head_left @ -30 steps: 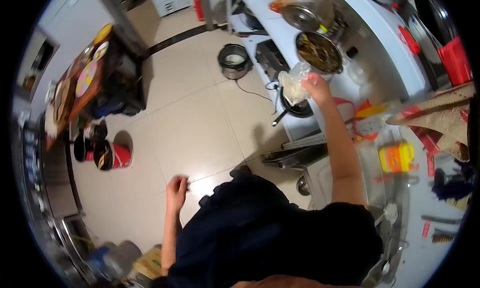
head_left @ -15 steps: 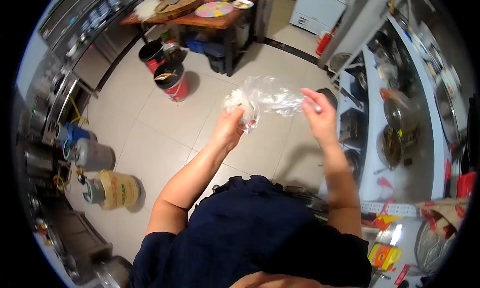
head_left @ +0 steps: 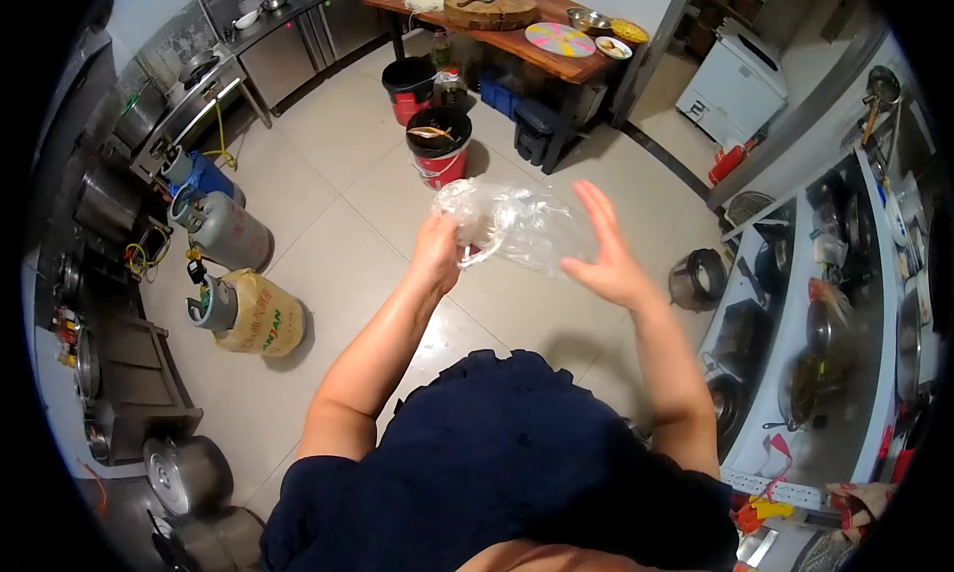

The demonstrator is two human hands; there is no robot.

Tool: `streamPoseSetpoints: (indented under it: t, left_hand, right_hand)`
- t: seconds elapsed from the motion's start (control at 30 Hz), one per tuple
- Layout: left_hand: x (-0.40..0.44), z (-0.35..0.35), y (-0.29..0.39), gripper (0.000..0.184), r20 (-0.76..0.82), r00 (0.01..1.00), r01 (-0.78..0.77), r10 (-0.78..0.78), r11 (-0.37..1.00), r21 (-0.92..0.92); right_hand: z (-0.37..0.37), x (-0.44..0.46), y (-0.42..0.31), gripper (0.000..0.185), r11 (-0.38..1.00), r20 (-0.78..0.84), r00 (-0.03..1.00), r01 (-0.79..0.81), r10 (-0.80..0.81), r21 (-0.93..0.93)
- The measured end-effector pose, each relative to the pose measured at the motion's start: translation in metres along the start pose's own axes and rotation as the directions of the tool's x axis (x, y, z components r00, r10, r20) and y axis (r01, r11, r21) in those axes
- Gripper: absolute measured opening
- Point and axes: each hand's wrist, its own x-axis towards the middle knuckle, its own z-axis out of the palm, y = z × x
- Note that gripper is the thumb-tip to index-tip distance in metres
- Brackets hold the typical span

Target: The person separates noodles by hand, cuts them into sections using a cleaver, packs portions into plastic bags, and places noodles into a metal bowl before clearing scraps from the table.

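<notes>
In the head view, my left hand (head_left: 437, 249) is closed around the gathered end of a clear plastic bag (head_left: 537, 224). White stringy contents (head_left: 459, 196), which look like noodles, bunch up at that end, beside my fingers. The loose part of the bag spreads out to the right, thin and crumpled. My right hand (head_left: 611, 259) is at the bag's far edge with fingers stretched and thumb apart, gripping nothing. Whether it touches the film I cannot tell. Both hands are in mid-air above the tiled floor.
Two red-and-black buckets (head_left: 439, 145) stand on the floor ahead, near a wooden table (head_left: 497, 45) bearing a round chopping board (head_left: 492, 7) and plates. Gas cylinders (head_left: 263, 314) stand at left. A shelf rack (head_left: 845, 373) with pans lines the right side.
My right hand has opened and no longer pinches the bag's far end. The bag has fanned wider. My view has turned left, so the room has shifted right.
</notes>
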Motion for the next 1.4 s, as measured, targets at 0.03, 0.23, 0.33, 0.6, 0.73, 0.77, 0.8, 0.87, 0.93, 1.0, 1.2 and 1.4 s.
streamPoseSetpoints:
  t: [0.03, 0.23, 0.33, 0.6, 0.73, 0.77, 0.8, 0.87, 0.93, 1.0, 1.2, 1.4]
  left_hand:
    - [-0.003, -0.009, 0.003, 0.033, 0.041, 0.999, -0.016, 0.015, 0.999, 0.028]
    - [-0.005, -0.077, 0.023, 0.039, -0.051, 0.997, 0.047, -0.055, 0.989, -0.137]
    - [0.014, -0.132, 0.020, 0.041, -0.098, 0.990, 0.072, -0.097, 0.970, -0.230]
    - [0.077, -0.179, 0.011, 0.083, -0.323, 0.927, -0.119, 0.188, 0.968, 0.222]
    - [0.134, -0.158, 0.042, 0.093, -0.043, 0.814, -0.348, 0.579, 0.545, 0.763]
    - [0.150, -0.154, 0.055, 0.096, 0.005, 0.862, -0.357, 0.506, 0.601, 0.715]
    - [0.172, -0.155, 0.064, 0.096, -0.102, 0.872, -0.303, 0.479, 0.691, 0.656]
    - [0.223, -0.167, 0.075, 0.095, -0.297, 0.871, -0.211, 0.392, 0.843, 0.494]
    - [0.265, -0.195, 0.092, 0.095, -0.366, 0.819, -0.254, 0.442, 0.851, 0.460]
    - [0.299, -0.215, 0.111, 0.094, -0.365, 0.774, -0.330, 0.517, 0.822, 0.464]
    - [0.352, -0.234, 0.145, 0.077, -0.390, 0.620, -0.367, 0.680, 0.691, 0.623]
    - [0.426, -0.306, 0.199, 0.043, -0.298, 0.804, -0.331, 0.514, 0.805, 0.493]
  right_hand:
    - [0.022, 0.015, -0.010, 0.071, 0.998, -0.014, 0.999, 0.049, -0.050, -0.046]
    - [0.117, 0.088, 0.010, 0.019, 0.687, 0.163, 0.929, -0.358, 0.333, 0.632]
    - [0.130, 0.118, 0.045, 0.011, 0.459, 0.010, 0.890, -0.245, 0.457, 0.854]
    - [0.193, 0.206, 0.058, 0.015, 0.056, 0.156, 0.813, -0.225, 0.560, 0.973]
    - [0.241, 0.271, 0.051, 0.014, 0.091, 0.210, 0.879, -0.273, 0.429, 0.958]
    - [0.251, 0.286, 0.049, 0.014, 0.089, 0.239, 0.903, -0.288, 0.356, 0.954]
    - [0.253, 0.306, 0.049, 0.015, 0.043, 0.303, 0.896, -0.334, 0.325, 0.942]
    - [0.256, 0.349, 0.050, 0.017, -0.035, 0.416, 0.873, -0.422, 0.255, 0.906]
    - [0.258, 0.398, 0.074, 0.016, -0.184, 0.485, 0.846, -0.452, 0.221, 0.873]
    - [0.265, 0.444, 0.091, 0.015, -0.290, 0.523, 0.837, -0.467, 0.158, 0.835]
    - [0.355, 0.530, 0.091, 0.023, -0.100, 0.416, 0.835, -0.409, 0.359, 0.907]
    - [0.438, 0.623, 0.087, 0.039, 0.077, 0.533, 0.846, -0.529, -0.036, 0.845]
